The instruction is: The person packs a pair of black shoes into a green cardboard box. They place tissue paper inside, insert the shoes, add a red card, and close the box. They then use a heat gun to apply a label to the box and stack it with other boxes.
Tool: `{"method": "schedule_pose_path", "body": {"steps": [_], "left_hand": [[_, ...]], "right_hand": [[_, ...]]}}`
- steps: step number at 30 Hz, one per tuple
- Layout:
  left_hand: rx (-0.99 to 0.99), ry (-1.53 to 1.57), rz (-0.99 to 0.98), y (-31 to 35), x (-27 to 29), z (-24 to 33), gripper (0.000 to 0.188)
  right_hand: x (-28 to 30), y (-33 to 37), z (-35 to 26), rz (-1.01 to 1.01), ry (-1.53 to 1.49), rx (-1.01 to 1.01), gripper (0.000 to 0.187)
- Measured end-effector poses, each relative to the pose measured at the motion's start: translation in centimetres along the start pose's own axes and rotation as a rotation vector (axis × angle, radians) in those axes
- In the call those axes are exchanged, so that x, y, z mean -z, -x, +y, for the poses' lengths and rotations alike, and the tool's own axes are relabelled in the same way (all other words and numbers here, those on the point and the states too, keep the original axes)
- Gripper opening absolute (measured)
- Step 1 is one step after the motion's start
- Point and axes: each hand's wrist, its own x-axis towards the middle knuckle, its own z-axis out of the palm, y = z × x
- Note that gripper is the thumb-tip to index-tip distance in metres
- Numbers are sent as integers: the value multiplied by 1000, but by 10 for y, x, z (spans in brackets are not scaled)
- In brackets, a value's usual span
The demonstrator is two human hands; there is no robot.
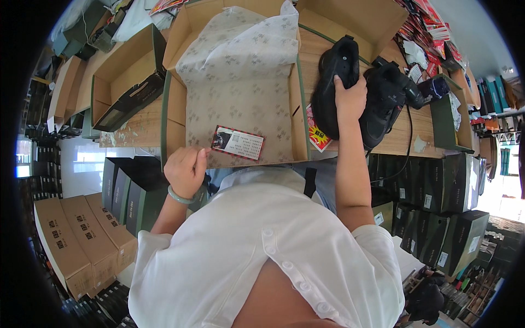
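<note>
My right hand (pixel 350 99) grips a black shoe (pixel 330 76) that stands to the right of an open shoe box (pixel 302 117). Its mate, another black shoe (pixel 377 106), lies just beyond on the right. Patterned tissue paper (pixel 238 95) lines the box and rises in a crumpled sheet at its far end. On the tissue near the front edge lies a printed card (pixel 238 143) with a red checked border. At the near left corner of the box, my left hand (pixel 186 170) has curled fingers, its thumb close to the card's corner. Whatever those fingers hold is hidden.
Left on the table sits an empty box part (pixel 128 82); another open box (pixel 355 22) stands behind the shoes. A red-yellow leaflet (pixel 317 131) is beside the near shoe. Black cable (pixel 410 131) hangs over the edge. Stacked dark boxes (pixel 437 186) and brown cartons (pixel 82 235) flank me.
</note>
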Motion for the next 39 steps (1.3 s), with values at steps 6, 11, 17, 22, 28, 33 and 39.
{"method": "schedule_pose_path", "body": {"steps": [6, 11, 17, 22, 28, 33, 39], "left_hand": [[-34, -30, 53, 3, -2, -3, 12], [-69, -23, 82, 1, -2, -2, 12], [-97, 10, 98, 6, 0, -6, 13], [-47, 166, 192, 22, -2, -18, 16], [-101, 261, 615, 29, -26, -31, 31], [-96, 40, 647, 27, -26, -26, 35], [-14, 66, 596, 17, -20, -24, 36]], "right_hand": [[10, -13, 14, 149, -141, 26, 31], [50, -18, 3, 342, -209, 189, 33], [114, -16, -99, 40, -634, 386, 32], [60, 22, -164, -705, -483, 577, 29], [-40, 56, -162, -1303, -371, 414, 26], [-59, 56, -152, -1423, -413, 287, 24], [-64, 70, -133, -1460, -425, 277, 24]]}}
